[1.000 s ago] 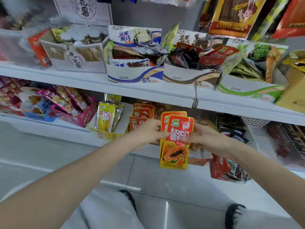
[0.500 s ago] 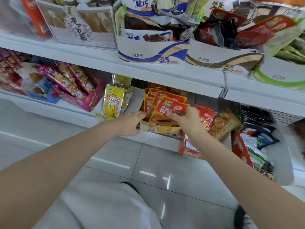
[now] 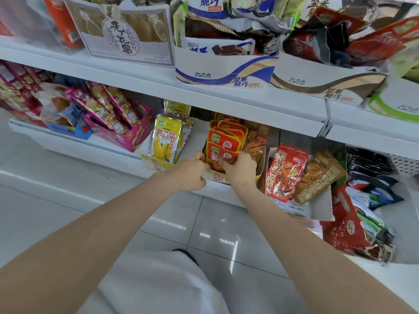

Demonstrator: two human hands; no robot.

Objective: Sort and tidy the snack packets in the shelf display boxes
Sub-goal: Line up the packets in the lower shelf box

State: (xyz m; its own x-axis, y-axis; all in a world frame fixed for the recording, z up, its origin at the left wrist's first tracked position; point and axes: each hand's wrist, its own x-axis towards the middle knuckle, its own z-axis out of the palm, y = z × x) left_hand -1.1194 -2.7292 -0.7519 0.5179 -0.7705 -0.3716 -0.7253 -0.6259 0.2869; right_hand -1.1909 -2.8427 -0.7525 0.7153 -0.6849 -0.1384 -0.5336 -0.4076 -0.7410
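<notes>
Both hands meet at the yellow display box (image 3: 217,176) on the lower shelf (image 3: 90,146): the left hand (image 3: 192,169) curls its fingers over the box's left front corner, and the right hand (image 3: 240,169) pinches the front red-and-orange papaya packet (image 3: 221,155) standing in the box. More of the same packets (image 3: 226,134) stand in a row behind it (all upright, leaning slightly back). Just left of the box stands a yellow mango packet (image 3: 165,139); just right of it leans a red snack packet (image 3: 284,171).

Glossy plastic-film orange packets (image 3: 223,143); matt printed cardboard display box (image 3: 217,176); smooth painted white shelf (image 3: 226,98); shiny, reflective tiled floor (image 3: 215,234).
</notes>
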